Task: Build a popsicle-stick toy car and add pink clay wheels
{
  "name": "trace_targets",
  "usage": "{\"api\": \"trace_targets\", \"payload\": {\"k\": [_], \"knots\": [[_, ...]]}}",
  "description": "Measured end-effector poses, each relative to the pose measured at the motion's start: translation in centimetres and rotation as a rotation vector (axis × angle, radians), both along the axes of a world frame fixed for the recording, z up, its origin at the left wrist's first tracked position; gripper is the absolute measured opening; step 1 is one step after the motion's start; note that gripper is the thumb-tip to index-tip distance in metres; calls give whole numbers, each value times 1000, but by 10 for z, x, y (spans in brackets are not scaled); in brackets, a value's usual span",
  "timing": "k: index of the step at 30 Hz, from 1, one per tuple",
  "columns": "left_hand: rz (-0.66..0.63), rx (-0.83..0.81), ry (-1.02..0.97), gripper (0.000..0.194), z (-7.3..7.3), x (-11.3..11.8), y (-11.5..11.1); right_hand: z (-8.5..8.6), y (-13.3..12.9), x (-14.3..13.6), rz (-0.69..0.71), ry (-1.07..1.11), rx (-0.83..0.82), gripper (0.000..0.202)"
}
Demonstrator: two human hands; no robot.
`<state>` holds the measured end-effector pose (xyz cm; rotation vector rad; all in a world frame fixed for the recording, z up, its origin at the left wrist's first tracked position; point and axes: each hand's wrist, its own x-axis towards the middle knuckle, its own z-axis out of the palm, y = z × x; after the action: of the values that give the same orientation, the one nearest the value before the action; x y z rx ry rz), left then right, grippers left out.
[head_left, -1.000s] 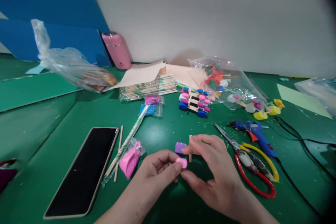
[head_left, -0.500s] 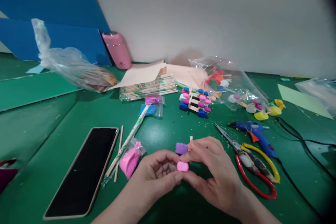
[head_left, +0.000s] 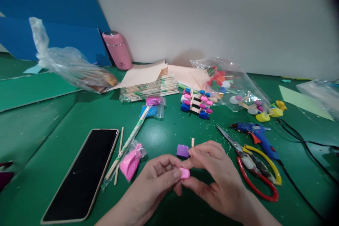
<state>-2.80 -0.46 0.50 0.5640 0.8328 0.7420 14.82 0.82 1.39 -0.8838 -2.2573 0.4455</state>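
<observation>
Between my two hands is a small rounded piece of pink clay (head_left: 185,173). My left hand (head_left: 159,180) pinches it from the left with thumb and fingers. On its right side, the thumb and fingertips of my right hand (head_left: 215,173) are closed around it. Just beyond my fingers is a purple cap-like piece (head_left: 182,150), with a short wooden stick (head_left: 192,142) beside it; my right fingers partly hide both. A plastic bag of pink clay (head_left: 131,161) lies left of my left hand.
A phone (head_left: 81,176) and chopsticks (head_left: 132,134) lie at left. Scissors (head_left: 245,153) and a corded blue glue gun (head_left: 258,134) lie at right. Farther back are small stick models with coloured wheels (head_left: 196,104), a clear bag (head_left: 235,84) and a pink flask (head_left: 118,51).
Both hands have shifted slightly downward with the pink clay piece. My left thumb has come up onto the piece and now covers its left part.
</observation>
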Motion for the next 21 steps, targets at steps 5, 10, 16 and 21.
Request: {"api": "trace_targets", "payload": {"k": [5,10,16,21], "knots": [[-8,-31,-34,15,-3,1,-6,1,-4,2,35,-24,-42,61],[113,150,199,13,-1,-1,-4,-9,-12,32,-379,-13,-53,58],[155,379,484,13,-1,6,9,-23,-16,60,-521,-261,-306,56],[78,382,517,16,-4,8,8,-27,-4,56,-385,-309,-279,49]]}}
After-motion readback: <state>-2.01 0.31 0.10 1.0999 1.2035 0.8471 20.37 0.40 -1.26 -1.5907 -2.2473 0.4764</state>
